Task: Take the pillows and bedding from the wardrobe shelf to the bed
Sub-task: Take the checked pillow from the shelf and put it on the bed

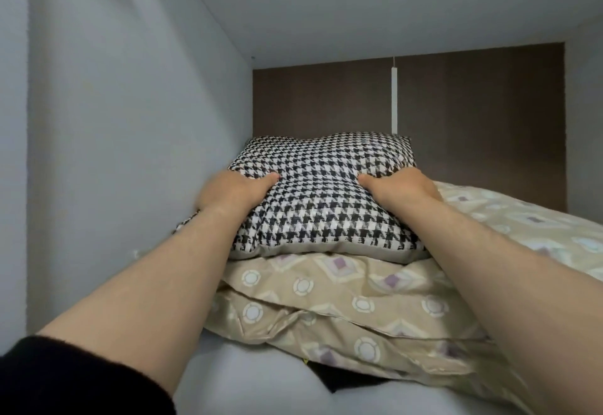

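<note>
A black-and-white houndstooth pillow (pixel 321 192) lies on top of a stack on the wardrobe shelf (pixel 248 378). My left hand (pixel 233 187) grips its left edge, thumb pressed into the top. On the right edge my right hand (pixel 403 184) grips the same way. Under the pillow lie two beige pillows (pixel 342 303) printed with circles and purple squares. More bedding (pixel 528 218) in the same beige print stretches away at the right. My fingers are hidden beneath the pillow's sides.
The white side wall (pixel 130 153) of the wardrobe stands close on the left and a white panel (pixel 359 6) runs overhead. A dark brown back panel (pixel 473 114) closes the compartment. Something black (pixel 339 378) pokes out under the lowest beige pillow.
</note>
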Demonstrator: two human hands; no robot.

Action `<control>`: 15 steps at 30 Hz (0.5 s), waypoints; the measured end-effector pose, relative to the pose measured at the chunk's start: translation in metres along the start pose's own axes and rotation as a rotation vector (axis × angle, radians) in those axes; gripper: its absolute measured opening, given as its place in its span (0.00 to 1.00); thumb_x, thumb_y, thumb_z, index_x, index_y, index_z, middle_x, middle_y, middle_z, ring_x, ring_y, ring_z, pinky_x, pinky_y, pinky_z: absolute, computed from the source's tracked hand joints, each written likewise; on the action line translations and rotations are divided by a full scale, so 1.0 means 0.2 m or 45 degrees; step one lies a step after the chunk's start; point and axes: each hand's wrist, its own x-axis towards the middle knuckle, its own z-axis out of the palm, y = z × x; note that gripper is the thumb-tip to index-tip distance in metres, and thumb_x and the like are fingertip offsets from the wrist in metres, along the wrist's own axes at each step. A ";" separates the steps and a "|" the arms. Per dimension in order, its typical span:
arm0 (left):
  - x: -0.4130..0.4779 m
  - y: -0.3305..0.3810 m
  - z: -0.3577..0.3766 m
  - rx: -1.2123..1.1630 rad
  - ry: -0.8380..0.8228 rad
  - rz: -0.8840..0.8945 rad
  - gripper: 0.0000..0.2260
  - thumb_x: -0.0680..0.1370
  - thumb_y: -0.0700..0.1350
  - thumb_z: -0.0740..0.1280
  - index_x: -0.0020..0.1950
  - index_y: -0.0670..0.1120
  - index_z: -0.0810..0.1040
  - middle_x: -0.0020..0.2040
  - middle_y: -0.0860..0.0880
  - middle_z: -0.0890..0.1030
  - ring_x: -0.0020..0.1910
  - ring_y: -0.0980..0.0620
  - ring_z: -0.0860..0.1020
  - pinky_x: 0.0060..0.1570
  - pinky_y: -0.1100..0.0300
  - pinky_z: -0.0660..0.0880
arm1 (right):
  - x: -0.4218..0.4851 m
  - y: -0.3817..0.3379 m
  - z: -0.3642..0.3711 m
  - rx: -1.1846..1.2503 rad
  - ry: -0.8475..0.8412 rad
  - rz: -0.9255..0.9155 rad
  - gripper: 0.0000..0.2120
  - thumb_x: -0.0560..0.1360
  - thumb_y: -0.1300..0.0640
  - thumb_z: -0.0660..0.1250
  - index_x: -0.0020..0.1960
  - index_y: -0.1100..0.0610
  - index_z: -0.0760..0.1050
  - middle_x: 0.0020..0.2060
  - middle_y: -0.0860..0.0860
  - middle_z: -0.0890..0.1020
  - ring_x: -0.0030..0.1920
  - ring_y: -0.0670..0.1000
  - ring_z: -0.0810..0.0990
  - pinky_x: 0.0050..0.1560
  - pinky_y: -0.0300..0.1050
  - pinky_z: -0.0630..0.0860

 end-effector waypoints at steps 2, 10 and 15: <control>-0.01 -0.01 0.02 -0.094 0.067 0.009 0.38 0.61 0.75 0.65 0.57 0.47 0.78 0.54 0.46 0.81 0.53 0.41 0.79 0.46 0.54 0.73 | -0.02 0.02 0.01 0.030 0.032 -0.019 0.25 0.70 0.35 0.68 0.39 0.58 0.69 0.38 0.51 0.75 0.40 0.57 0.74 0.41 0.47 0.69; -0.06 0.07 -0.12 -0.362 0.357 0.254 0.18 0.70 0.60 0.71 0.47 0.49 0.73 0.42 0.51 0.78 0.39 0.47 0.76 0.38 0.56 0.71 | -0.12 0.03 -0.09 0.221 0.245 -0.289 0.15 0.71 0.40 0.70 0.41 0.52 0.73 0.36 0.47 0.79 0.35 0.48 0.76 0.32 0.43 0.69; -0.23 0.11 -0.28 -0.699 0.378 0.331 0.15 0.67 0.57 0.73 0.46 0.51 0.74 0.38 0.58 0.77 0.37 0.55 0.78 0.35 0.58 0.74 | -0.30 0.04 -0.34 0.253 0.341 -0.367 0.14 0.70 0.41 0.70 0.46 0.50 0.75 0.36 0.45 0.82 0.38 0.50 0.81 0.39 0.47 0.78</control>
